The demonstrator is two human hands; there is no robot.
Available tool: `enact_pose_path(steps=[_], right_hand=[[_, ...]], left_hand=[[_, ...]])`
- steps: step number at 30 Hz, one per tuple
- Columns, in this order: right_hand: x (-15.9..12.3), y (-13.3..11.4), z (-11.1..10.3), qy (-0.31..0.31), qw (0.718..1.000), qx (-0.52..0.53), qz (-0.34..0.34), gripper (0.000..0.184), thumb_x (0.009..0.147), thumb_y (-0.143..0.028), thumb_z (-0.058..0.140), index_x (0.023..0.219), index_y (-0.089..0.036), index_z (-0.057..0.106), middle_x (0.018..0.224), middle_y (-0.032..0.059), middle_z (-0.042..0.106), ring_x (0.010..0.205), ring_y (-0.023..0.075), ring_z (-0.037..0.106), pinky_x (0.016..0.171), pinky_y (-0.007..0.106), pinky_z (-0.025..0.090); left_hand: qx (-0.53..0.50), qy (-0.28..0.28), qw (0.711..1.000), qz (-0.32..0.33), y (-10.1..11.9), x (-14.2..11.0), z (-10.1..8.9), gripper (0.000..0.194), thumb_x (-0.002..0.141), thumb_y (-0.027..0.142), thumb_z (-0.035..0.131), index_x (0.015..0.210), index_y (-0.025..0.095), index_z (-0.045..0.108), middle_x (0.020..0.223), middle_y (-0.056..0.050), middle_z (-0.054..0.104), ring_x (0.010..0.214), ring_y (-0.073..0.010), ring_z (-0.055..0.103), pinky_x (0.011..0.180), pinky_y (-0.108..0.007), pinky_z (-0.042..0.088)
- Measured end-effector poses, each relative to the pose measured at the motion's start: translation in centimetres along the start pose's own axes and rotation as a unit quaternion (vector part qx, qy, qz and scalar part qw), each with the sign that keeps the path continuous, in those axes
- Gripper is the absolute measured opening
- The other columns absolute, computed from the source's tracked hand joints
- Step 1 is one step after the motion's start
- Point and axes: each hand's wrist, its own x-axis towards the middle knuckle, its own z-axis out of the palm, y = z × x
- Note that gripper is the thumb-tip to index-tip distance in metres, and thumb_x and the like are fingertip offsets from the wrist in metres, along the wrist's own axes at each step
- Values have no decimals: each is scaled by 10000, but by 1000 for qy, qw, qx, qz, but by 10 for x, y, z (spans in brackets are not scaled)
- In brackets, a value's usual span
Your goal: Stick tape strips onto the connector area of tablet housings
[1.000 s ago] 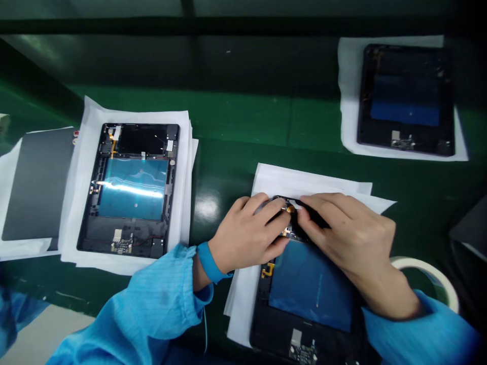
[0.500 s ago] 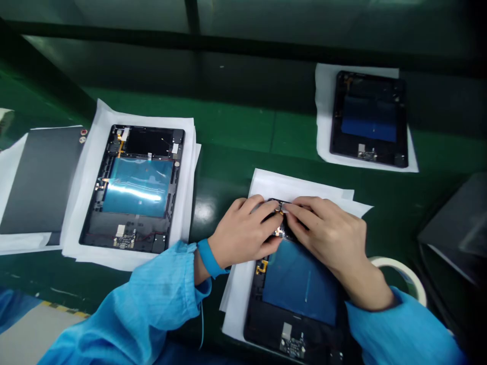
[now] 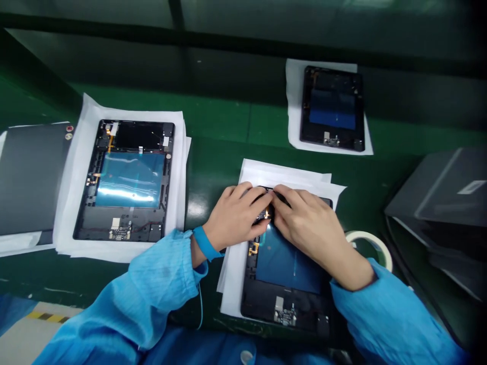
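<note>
An opened tablet with a blue battery film lies on white paper right in front of me. My left hand and my right hand meet at its top left corner. Both hands have their fingers curled and pressed together over small parts near an orange flex cable. What the fingertips pinch is hidden. A blue wrist strap circles my left wrist, and both arms wear blue sleeves.
A second opened tablet lies on a stack of white paper at the left, beside a grey back cover. A third tablet sits on paper at the far right. A tape roll and dark trays stand to my right on the green bench.
The camera has swung right and down, so everything slides left in view. Both hands stay together on the tablet's top corner, fingers shifting slightly.
</note>
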Motion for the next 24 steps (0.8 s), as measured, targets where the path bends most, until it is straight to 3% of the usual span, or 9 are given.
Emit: enact_pose_path(steps=[4,7,9,11,14,19,24], right_hand=[[-16,12,-9,59,993,97,-23,165,886,-183,599,1016,-158,697,1139,82,709,961,196,650,853,342,537],[-11,55,-13,90,992,74,49,138,892,-240,623,966,-165,712,1028,77,735,895,168,668,725,286,511],[4,96,-8,27,990,-10,140,261,896,-365,618,962,-142,736,1044,110,727,870,189,665,616,296,428],[23,135,4,-84,974,-54,206,396,867,-467,617,1023,-128,747,1050,137,715,838,202,655,549,304,315],[48,175,28,-188,959,-51,204,367,814,-413,667,1056,-150,754,1009,121,722,717,148,614,549,311,256],[61,190,53,-223,960,-48,160,271,707,-290,772,938,-149,771,829,99,727,538,64,479,550,312,241],[61,182,54,-207,967,-50,140,280,782,-341,704,938,-117,767,879,126,728,523,56,477,532,315,227]], left_hand=[[11,2,1000,7,1,-1,1,369,945,375,517,1235,158,588,1262,-105,610,1188,-289,487,890,-411,431],[10,10,1000,15,0,-1,2,346,957,369,500,1219,164,596,1231,-98,616,1166,-283,493,869,-397,429],[12,10,1000,17,0,-1,2,346,960,364,499,1226,163,591,1228,-100,610,1166,-281,491,863,-391,427],[13,5,1000,14,-1,-1,2,350,957,365,510,1229,160,586,1231,-104,602,1171,-281,488,864,-390,426],[7,3,1000,13,-1,-2,3,343,954,371,512,1218,164,587,1231,-103,593,1160,-274,493,858,-386,423],[-3,14,1000,20,0,-4,6,323,957,359,496,1192,163,601,1199,-104,595,1138,-267,499,841,-381,406],[-8,22,1000,14,0,-5,8,325,968,351,463,1185,157,609,1184,-100,609,1124,-261,504,808,-382,385]])
